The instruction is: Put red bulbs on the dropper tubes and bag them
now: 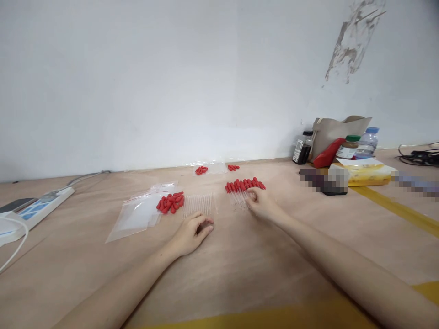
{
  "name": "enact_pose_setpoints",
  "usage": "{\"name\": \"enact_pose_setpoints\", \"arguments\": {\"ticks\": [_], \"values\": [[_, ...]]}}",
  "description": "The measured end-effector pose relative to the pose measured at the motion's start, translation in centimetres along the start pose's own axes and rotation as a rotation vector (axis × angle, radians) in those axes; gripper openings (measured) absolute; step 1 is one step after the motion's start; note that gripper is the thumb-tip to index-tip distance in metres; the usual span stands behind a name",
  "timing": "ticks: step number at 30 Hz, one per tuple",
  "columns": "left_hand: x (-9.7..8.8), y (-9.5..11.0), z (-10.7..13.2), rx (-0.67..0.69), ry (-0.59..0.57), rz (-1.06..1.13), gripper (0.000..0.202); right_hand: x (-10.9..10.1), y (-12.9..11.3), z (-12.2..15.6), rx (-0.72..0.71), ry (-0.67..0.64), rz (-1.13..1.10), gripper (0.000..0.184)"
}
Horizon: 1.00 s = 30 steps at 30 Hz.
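Observation:
My right hand (262,204) is at a row of droppers (236,187) with red rubber bulbs and thin clear tubes. Its thumb and fingers close on one dropper in the row, whose tube they partly hide. My left hand (192,234) rests on the table with its fingers curved, the thumb apart and nothing held. Just beyond it lies a row of bare clear tubes (198,204). Left of those tubes, a loose pile of red rubber bulbs (170,202) sits beside clear plastic bags (133,214).
Two small bags of red bulbs (201,170) lie near the wall. A power strip (48,205) with a cable is at the left. On the right stand a dark bottle (302,148), a grey bag (338,130), a green-lidded jar (349,147) and a yellow tissue pack (370,174).

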State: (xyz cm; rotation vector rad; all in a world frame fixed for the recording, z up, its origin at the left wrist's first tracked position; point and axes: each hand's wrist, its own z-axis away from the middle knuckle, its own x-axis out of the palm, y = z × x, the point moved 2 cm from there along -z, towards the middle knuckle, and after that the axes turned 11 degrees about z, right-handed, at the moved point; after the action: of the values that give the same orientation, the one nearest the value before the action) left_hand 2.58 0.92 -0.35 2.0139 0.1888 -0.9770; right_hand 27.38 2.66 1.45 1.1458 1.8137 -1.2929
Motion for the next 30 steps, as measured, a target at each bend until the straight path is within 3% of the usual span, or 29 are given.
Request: {"name": "enact_pose_setpoints", "arguments": {"ticks": [2,7,12,24,30], "values": [[0.0,0.2,0.0,0.01,0.005,0.0,0.017,0.4,-1.1,-1.1,0.001,0.013,-0.016,0.03],[0.0,0.1,0.1,0.022,0.001,-0.006,0.017,3.1,-4.3,-3.6,0.059,-0.006,0.114,0.018],[-0.1,0.3,0.2,0.032,-0.014,-0.001,0.017,5.2,-5.7,-4.5,0.086,-0.065,0.267,0.022],[-0.1,0.5,0.2,0.029,-0.017,-0.011,0.016,5.4,-6.4,-3.9,0.071,-0.025,0.348,0.022],[-0.1,0.3,0.2,0.024,-0.014,-0.025,0.017,5.4,-8.2,-3.3,0.057,-0.108,0.353,0.029]]}}
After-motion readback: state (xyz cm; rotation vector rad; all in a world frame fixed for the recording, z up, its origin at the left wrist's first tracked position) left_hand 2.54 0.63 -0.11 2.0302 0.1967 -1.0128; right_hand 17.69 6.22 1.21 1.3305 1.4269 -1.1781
